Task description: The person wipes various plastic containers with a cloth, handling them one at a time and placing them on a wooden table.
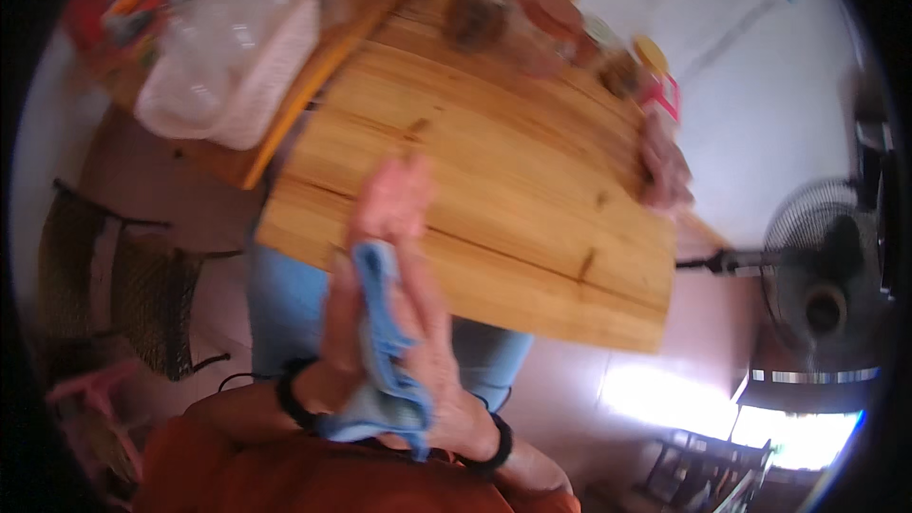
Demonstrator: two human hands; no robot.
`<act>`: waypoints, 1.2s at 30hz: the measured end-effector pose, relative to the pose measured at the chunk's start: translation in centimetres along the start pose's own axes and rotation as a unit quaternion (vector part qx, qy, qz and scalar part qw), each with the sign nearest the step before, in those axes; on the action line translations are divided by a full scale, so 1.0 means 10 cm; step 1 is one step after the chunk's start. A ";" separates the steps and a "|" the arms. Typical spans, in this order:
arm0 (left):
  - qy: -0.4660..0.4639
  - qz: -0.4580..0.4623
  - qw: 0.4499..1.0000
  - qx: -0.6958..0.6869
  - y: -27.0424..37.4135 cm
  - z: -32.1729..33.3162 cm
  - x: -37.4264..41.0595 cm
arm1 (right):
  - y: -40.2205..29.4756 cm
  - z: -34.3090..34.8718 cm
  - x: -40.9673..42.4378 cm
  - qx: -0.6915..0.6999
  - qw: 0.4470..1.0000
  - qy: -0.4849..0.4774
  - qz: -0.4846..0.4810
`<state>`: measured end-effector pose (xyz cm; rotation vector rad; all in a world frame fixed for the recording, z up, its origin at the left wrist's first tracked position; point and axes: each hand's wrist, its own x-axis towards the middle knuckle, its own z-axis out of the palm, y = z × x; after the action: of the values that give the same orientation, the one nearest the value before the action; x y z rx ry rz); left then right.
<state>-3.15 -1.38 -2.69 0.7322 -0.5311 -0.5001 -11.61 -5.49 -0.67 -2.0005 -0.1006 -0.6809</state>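
A folded light-blue cloth [388, 320] is sandwiched between my two hands in front of my body. My left hand [343, 320] presses on it from the left, and my right hand [436, 342] lies along its other side. The fingers point away from me and come together at the tips, where motion blur hides which finger belongs to which hand. Both hands are above the near edge of a wooden table [499, 178], with part of the cloth hanging below the palms.
Several lidded jars [548, 21] line the table's back edge against the wall. A pink plastic basket [278, 78] holding clear plastic stands at the upper left. To the right is a standing fan [819, 263]. Woven chairs [153, 292] are at the left.
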 end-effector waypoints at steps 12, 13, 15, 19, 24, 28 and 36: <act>-0.037 -0.051 0.991 -0.119 -0.17 0.21 -0.32 | 0.14 -0.02 -0.03 -0.098 0.986 0.014 0.133; -0.039 -0.051 0.989 -0.133 -0.19 0.26 -0.33 | 0.16 -0.05 -0.02 -0.087 0.985 0.028 0.147; -0.030 -0.012 0.990 -0.141 -0.23 0.55 -0.28 | 0.22 -0.14 -0.01 -0.066 0.979 0.061 0.183; -0.093 0.072 0.954 0.276 -0.02 0.36 -0.38 | 0.30 -0.20 0.03 -0.021 0.963 0.117 0.241; -0.039 0.031 0.990 0.133 -0.19 0.43 -0.29 | 0.25 -0.23 0.07 0.005 0.953 0.139 0.268; 0.044 0.004 0.997 -0.058 -0.28 0.52 -0.35 | 0.28 -0.21 0.08 0.072 0.948 0.140 0.277; -0.179 0.005 0.980 0.091 -0.18 0.05 -0.41 | 0.24 -0.41 0.24 0.158 0.933 0.179 0.271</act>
<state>-6.98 -0.39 -4.80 0.8185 -0.9268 -0.5827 -10.46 -10.67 0.11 -1.4680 0.5132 -0.6072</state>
